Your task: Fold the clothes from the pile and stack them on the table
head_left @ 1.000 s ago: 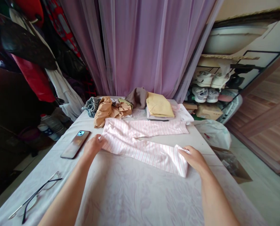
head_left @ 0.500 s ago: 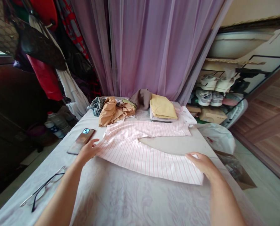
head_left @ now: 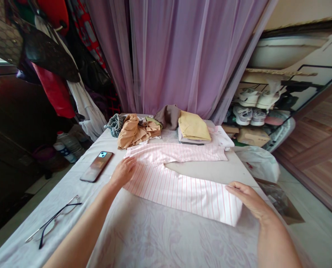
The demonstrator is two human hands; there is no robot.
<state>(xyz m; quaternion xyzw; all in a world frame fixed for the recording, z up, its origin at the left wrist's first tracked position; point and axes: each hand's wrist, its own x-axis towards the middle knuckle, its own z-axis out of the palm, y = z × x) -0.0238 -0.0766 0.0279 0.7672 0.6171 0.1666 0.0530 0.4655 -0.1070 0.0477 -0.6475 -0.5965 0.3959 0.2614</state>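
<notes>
Eyeglasses (head_left: 53, 220) near left on the cloth-covered tabletop (head_left: 160, 242), temples crossed. Striped pants (head_left: 182, 186) mid-tabletop, spread flat, legs pointing right, one near, one far. Right hand (head_left: 245, 197) at the near leg's cuff: grip closed on the fabric edge, thumb over it. Left hand (head_left: 123, 173) palm down on the waist end, fingers close together; can't tell if that grip pinches any cloth. Phone (head_left: 96, 169) just left of it, camera side up.

Containers, right: cardboard box (head_left: 293, 214) on the floor, open, clear plastic stuff inside. White plastic bag (head_left: 259, 160) just beyond it, contents unclear.

Back of tabletop: tan cloth (head_left: 129, 134) crumpled against denim (head_left: 115, 124); brown cloth (head_left: 168, 116) beside folded yellow cloth (head_left: 193, 126) on top of a stack.

Left floor: clear bottle (head_left: 72, 145) with red cap, white bottle (head_left: 64, 152) beside it.

Far right rack: small box (head_left: 253, 136) low down, contents hidden; gray sneakers (head_left: 244, 115) above; white sneakers (head_left: 249, 97) next tier; pale basin (head_left: 284, 52) up top, inside not visible. Purple curtain (head_left: 171, 56) behind.
</notes>
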